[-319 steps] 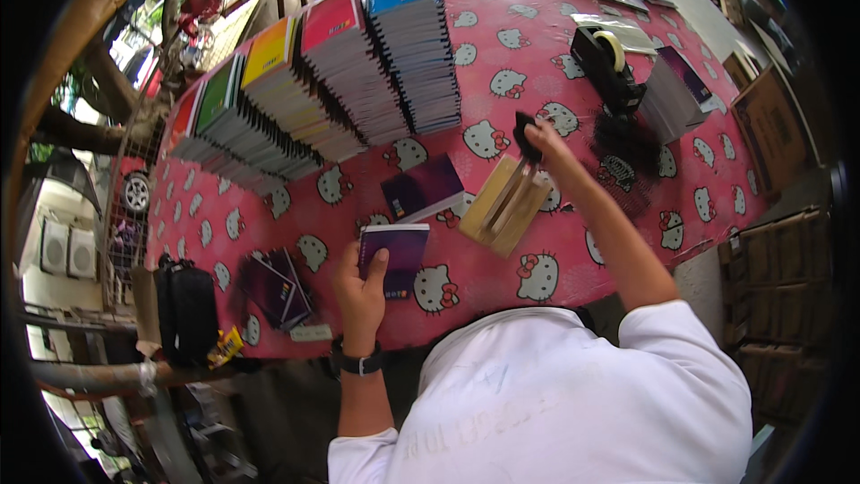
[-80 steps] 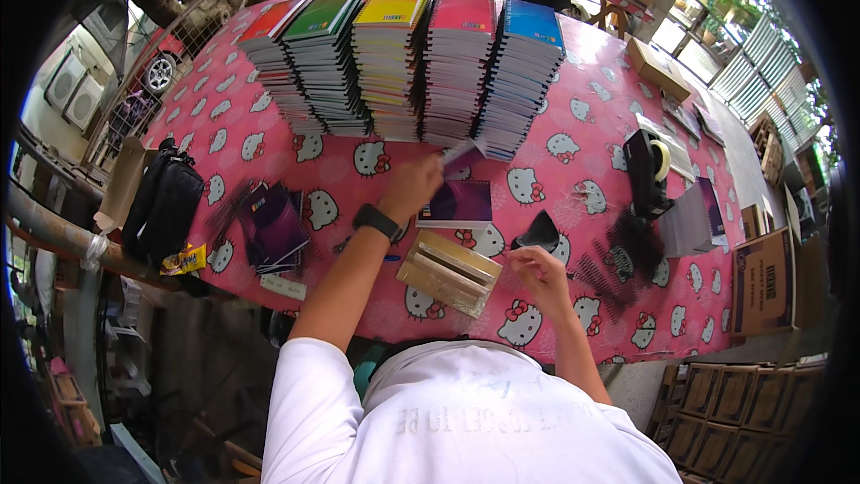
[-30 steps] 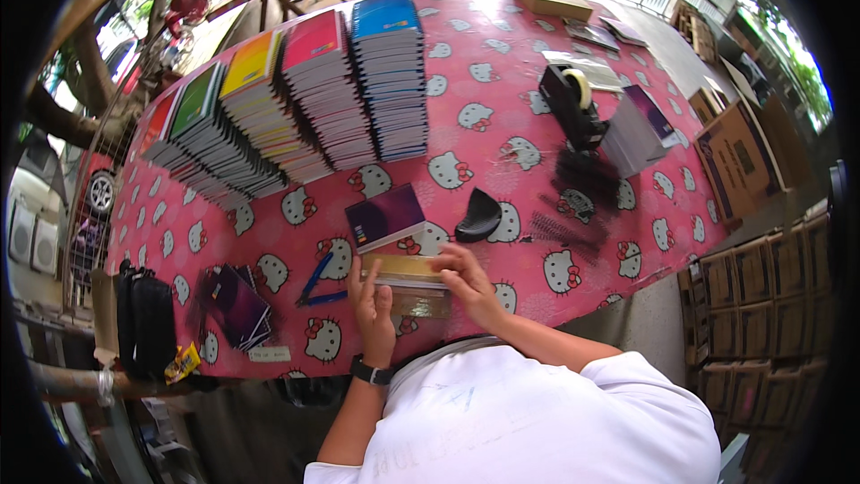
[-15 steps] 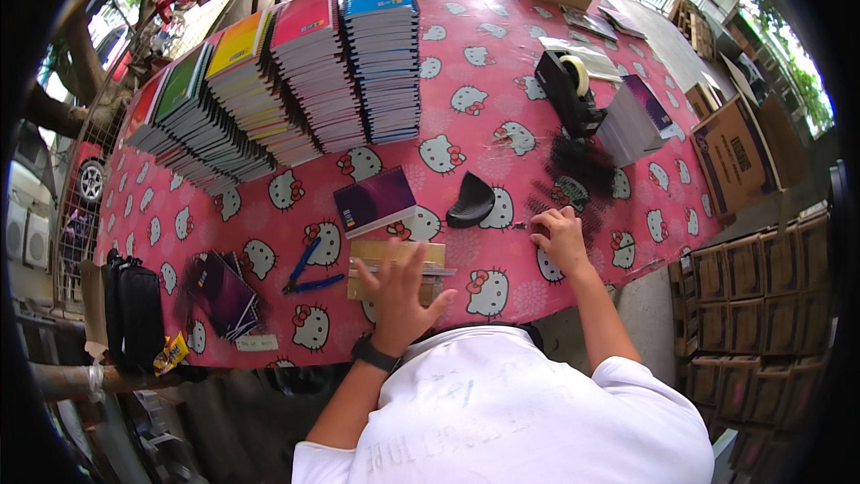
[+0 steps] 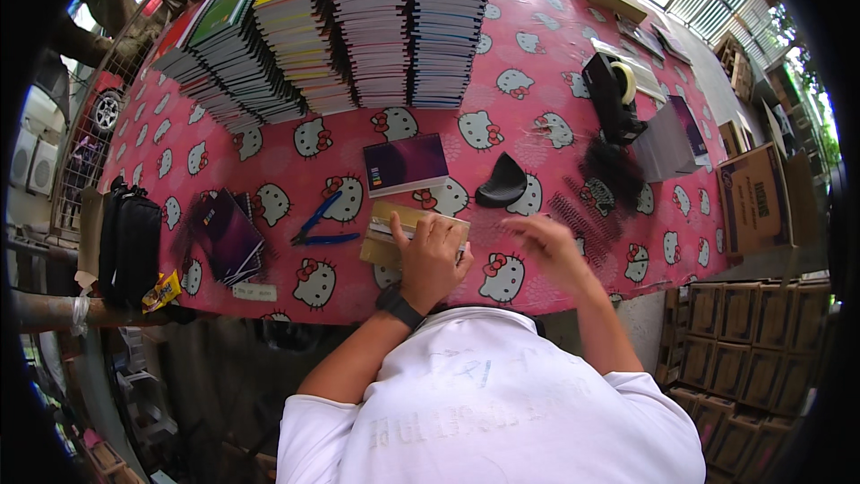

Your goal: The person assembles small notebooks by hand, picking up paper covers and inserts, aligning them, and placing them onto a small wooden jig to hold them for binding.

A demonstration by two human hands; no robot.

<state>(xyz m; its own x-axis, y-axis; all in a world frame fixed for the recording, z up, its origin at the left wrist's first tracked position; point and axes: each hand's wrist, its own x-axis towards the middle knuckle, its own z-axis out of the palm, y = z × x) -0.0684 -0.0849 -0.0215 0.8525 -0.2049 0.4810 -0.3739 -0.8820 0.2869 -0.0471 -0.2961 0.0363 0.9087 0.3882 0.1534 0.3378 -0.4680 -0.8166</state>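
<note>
My left hand point(image 5: 428, 255) lies over a flat tan block point(image 5: 383, 254), with a pale strip across it. The thumb and fingers are bent onto its top and hide much of it. To the right, my right hand point(image 5: 555, 251) hangs over the pink table cover, smeared by motion, so I cannot tell whether it holds anything. A purple notebook point(image 5: 406, 164) lies just beyond the block. Blue-handled pliers point(image 5: 327, 237) rest to its left, jaws toward the far side. A black, curved wedge-shaped piece point(image 5: 502, 181) sits beyond my right hand.
Tall stacks of spiral notebooks point(image 5: 372, 36) stand at the far left. Black binding coils point(image 5: 609, 184) lie at the right, near a tape dispenser point(image 5: 613, 97) and a purple-covered stack point(image 5: 667, 145). More purple notebooks point(image 5: 228, 231) and a black bag point(image 5: 124, 237) are at the left.
My left hand has come down from hovering with spread fingers onto the tan block. My right hand has lifted from the table beside the coils and moved left. The whole view has shifted.
</note>
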